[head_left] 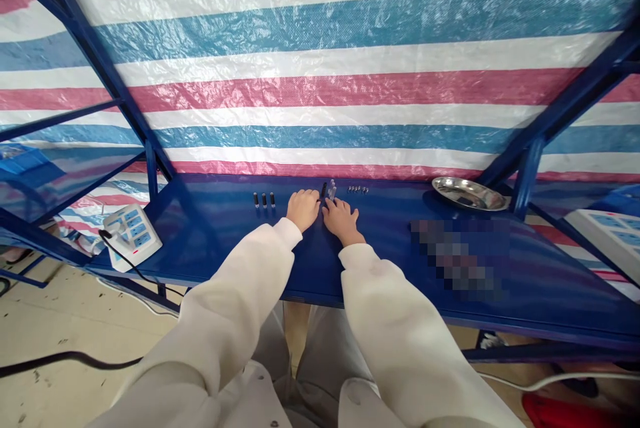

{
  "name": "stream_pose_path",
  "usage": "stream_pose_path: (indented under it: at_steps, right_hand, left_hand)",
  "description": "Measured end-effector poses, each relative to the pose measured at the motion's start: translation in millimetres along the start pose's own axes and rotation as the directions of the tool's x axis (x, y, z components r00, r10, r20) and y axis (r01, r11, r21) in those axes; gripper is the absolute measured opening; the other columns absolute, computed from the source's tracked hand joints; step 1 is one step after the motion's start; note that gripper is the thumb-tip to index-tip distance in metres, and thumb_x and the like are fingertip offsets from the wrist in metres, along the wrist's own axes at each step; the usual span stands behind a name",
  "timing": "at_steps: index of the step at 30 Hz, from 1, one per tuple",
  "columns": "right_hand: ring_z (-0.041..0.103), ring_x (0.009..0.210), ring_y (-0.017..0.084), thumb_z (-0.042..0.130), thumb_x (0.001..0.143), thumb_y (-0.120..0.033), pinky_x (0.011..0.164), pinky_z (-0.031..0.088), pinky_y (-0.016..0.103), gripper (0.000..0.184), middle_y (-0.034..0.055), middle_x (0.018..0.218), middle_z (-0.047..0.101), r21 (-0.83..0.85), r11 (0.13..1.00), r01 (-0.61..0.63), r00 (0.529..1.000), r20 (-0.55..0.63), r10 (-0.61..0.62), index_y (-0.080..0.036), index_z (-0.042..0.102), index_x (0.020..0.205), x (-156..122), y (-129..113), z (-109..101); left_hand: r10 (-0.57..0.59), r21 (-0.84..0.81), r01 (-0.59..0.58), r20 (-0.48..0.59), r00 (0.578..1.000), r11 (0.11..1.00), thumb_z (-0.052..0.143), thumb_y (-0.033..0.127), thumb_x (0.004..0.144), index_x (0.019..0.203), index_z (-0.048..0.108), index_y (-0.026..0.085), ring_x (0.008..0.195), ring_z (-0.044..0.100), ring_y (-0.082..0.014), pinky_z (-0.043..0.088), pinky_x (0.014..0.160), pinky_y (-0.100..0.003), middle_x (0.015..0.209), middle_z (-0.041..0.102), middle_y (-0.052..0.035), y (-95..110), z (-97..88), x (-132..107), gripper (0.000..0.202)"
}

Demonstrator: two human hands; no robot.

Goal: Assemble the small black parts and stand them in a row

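While the left hand [303, 210] and right hand [341, 218] are pointing forward, grips unclear, a slim black cylinder [324, 189] is showing nearby.

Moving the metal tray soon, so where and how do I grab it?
Take the metal tray by its near-left rim, probably from the front left: it sits flat, that raised edge is unobstructed, while a blue post crowds its right.

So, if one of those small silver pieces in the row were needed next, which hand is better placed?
Probably the right hand: it is nearer the small silver pieces, which lie on its side. The left hand is farther off, toward the three dark cylinders.
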State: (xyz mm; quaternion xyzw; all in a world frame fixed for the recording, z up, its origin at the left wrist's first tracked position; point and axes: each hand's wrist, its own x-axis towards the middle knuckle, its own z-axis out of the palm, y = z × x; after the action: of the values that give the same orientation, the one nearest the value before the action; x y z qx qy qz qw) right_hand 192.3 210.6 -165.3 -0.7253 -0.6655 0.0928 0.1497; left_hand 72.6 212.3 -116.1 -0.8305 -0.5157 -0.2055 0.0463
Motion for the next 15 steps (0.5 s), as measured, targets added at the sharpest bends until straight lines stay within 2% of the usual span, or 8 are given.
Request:
stream_pose_path:
  at_steps: [5, 10, 15]
  right_hand:
    - [0.019, 0.134, 0.026, 0.022, 0.092, -0.039, 0.104, 0.012, 0.060, 0.052, 0.0082, 0.147, 0.027, 0.019, 1.000, -0.018, 0.998, 0.057, 0.016, -0.021, 0.030, 0.140, 4, 1, 2]
    - [0.015, 0.136, 0.025, 0.017, 0.092, -0.041, 0.106, 0.008, 0.059, 0.055, 0.0050, 0.149, 0.022, 0.004, 0.999, -0.035, 0.995, 0.097, 0.035, -0.020, 0.027, 0.142, 6, 1, 2]
    - [0.016, 0.136, 0.024, 0.018, 0.092, -0.041, 0.107, 0.011, 0.057, 0.056, 0.0066, 0.149, 0.023, -0.009, 1.000, -0.024, 0.994, 0.102, 0.025, -0.018, 0.027, 0.141, 2, -1, 0]
  left_hand:
    - [-0.042, -0.226, 0.019, -0.099, 0.994, 0.974, 0.054, 0.020, 0.080, 0.083, 0.058, 0.018, 0.077, 0.057, -0.0175, 0.044, 0.072, -0.030, 0.078, 0.064, -0.0033, -17, -6.9, -26, 0.006]
    - [-0.111, -0.427, 0.024, -0.181, 0.977, 0.904, 0.056, 0.022, 0.078, 0.080, 0.058, 0.019, 0.070, 0.056, -0.0142, 0.047, 0.071, -0.029, 0.075, 0.063, -0.0016, -39, 5.9, -41, 0.004]
    - [-0.216, -0.559, 0.053, -0.229, 0.949, 0.827, 0.055, 0.023, 0.076, 0.077, 0.057, 0.018, 0.062, 0.055, -0.0117, 0.047, 0.066, -0.027, 0.072, 0.062, -0.0009, -45, 13.8, -44, 0.005]
